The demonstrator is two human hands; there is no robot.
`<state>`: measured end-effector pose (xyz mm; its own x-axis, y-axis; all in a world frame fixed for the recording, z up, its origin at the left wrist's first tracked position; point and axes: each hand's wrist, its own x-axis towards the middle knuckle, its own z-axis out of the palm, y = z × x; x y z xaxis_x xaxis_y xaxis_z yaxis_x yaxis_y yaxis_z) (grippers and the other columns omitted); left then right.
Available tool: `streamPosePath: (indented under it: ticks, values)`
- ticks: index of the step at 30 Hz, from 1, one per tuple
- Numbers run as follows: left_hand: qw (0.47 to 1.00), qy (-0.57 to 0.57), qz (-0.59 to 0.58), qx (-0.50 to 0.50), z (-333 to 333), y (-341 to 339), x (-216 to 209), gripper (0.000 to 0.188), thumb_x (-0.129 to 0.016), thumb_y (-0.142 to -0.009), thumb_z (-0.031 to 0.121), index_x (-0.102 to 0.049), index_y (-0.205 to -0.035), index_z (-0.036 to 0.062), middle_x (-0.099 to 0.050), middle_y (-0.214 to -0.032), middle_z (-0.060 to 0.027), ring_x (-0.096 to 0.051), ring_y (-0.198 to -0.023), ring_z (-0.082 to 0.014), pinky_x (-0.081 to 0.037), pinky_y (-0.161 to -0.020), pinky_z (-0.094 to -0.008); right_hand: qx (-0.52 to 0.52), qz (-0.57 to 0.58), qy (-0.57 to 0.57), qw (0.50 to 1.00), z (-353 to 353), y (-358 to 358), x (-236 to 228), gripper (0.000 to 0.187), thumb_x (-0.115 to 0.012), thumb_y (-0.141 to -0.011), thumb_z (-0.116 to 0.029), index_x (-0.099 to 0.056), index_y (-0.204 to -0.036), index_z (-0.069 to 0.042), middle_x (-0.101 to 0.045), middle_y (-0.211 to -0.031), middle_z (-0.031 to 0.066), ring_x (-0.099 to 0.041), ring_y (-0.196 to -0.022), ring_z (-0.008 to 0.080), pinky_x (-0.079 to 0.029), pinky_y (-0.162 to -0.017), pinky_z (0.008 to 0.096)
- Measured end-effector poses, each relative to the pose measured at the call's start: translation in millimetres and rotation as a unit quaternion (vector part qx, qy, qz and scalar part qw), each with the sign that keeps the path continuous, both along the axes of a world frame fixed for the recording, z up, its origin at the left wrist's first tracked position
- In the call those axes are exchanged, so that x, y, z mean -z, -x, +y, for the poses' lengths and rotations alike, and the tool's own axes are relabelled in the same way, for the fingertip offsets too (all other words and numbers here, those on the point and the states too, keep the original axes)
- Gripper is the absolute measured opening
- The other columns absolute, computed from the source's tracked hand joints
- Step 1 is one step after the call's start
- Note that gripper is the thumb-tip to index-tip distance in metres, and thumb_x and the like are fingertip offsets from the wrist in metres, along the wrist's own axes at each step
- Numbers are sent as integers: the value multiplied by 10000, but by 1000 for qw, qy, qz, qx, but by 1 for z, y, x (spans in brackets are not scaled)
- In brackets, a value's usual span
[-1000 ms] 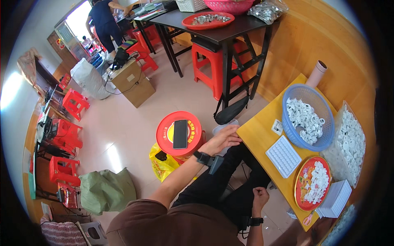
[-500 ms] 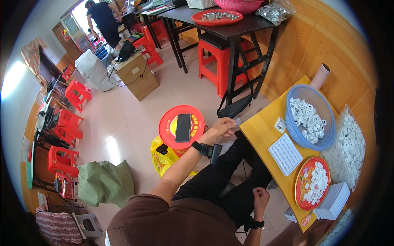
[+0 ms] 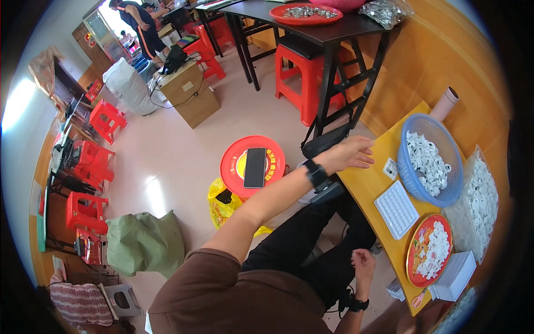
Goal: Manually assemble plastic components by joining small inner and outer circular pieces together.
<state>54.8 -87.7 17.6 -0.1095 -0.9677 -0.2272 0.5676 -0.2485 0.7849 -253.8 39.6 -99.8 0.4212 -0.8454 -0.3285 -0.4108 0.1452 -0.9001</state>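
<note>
My left hand (image 3: 351,153) reaches out at the far left corner of the yellow table (image 3: 356,179). Its fingers are stretched, and no object shows in it. Lower down, my right hand (image 3: 364,263) hovers between my leg and the table's near edge, fingers loosely bent and nothing visible in them. On the table stand a blue basket (image 3: 404,167) of small white plastic parts, a white tray (image 3: 396,210) with rows of round cavities, and a red patterned plate (image 3: 413,270) piled with small white pieces. A small white printed card (image 3: 390,168) lies near my left hand.
A phone (image 3: 255,168) rests on a red round lid (image 3: 233,153) beside a yellow bag (image 3: 219,209). A clear bag of white parts (image 3: 481,203), stacked white trays (image 3: 453,275) and pink scissors (image 3: 418,299) lie right. Beyond are a dark table (image 3: 317,28) and a cardboard box (image 3: 192,100).
My left hand has swung right, from beside the red lid to the yellow table's corner, and its fingers have straightened. My right hand's fingers have loosened slightly. The view has shifted a little.
</note>
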Motion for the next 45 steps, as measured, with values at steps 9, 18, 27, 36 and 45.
streamPosePath:
  ticks: [9,18,27,36,45]
  values:
    - [959,15,-244,142,-48,33,11,779,-475,-790,636,-255,-1398,202,-286,-1406,-75,-506,-1035,-348,-491,-810,-392,-56,231,274,932,-9,-23,40,215,-705,-687,-232,-583,-833,-133,-567,-820,76,-570,-786,302,-463,-637,410]
    - [979,-117,-131,100,-86,51,3,790,-569,-792,498,-170,-1349,103,-293,-1208,-227,-550,-891,-499,-524,-718,-517,-23,236,272,933,-5,-21,38,231,-699,-691,-197,-527,-829,-129,-511,-812,70,-554,-792,292,-450,-632,404]
    - [986,-92,-117,71,-100,91,-20,598,-657,-754,261,-352,-1209,19,-395,-1156,-244,-573,-905,-418,-539,-712,-517,-25,234,278,931,-4,-24,41,227,-692,-686,-179,-511,-810,-122,-514,-810,72,-561,-791,287,-456,-639,406]
    - [995,-82,-45,30,-109,73,3,373,-502,-688,-81,-460,-1053,-20,-547,-989,-157,-609,-883,-310,-554,-734,-460,2,219,285,933,-3,-24,49,225,-692,-685,-169,-507,-802,-117,-518,-810,80,-565,-780,294,-454,-631,411]
    - [990,98,-84,-49,-93,44,-17,372,-473,-681,-93,-503,-1048,-42,-594,-938,-114,-626,-761,-211,-552,-570,-284,9,215,289,933,-6,-25,48,204,-677,-714,-206,-513,-803,-125,-514,-779,63,-568,-770,286,-448,-609,410]
